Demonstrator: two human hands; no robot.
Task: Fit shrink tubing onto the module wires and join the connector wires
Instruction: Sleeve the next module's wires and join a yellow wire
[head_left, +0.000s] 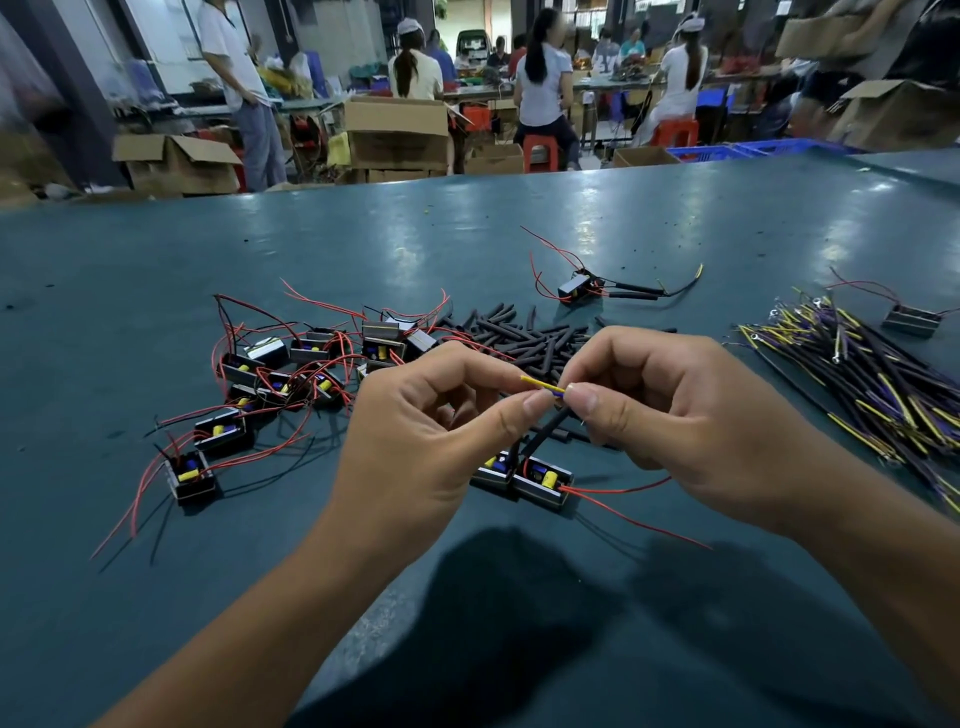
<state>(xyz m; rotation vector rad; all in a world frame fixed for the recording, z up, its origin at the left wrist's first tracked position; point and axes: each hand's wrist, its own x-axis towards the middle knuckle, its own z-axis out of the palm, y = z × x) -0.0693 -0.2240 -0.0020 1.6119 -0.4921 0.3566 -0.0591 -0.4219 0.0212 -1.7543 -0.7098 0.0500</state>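
**Both hands pinch a yellow wire above the module**

Head view: the left hand (431, 415) and the right hand (670, 410) meet over the teal table (519, 234), thumb and forefinger of each closed on a thin yellow wire (540, 384). A black shrink tube (545, 434) slants down from the fingers to the module (524, 480), which lies on the table between the wrists, partly hidden by them. Behind the hands lies a heap of loose tubing (535, 338); to the left, a cluster of modules (291, 374) with red leads; to the right, a bundle of connector wires (872, 374). A finished module (576, 287) sits farther back.
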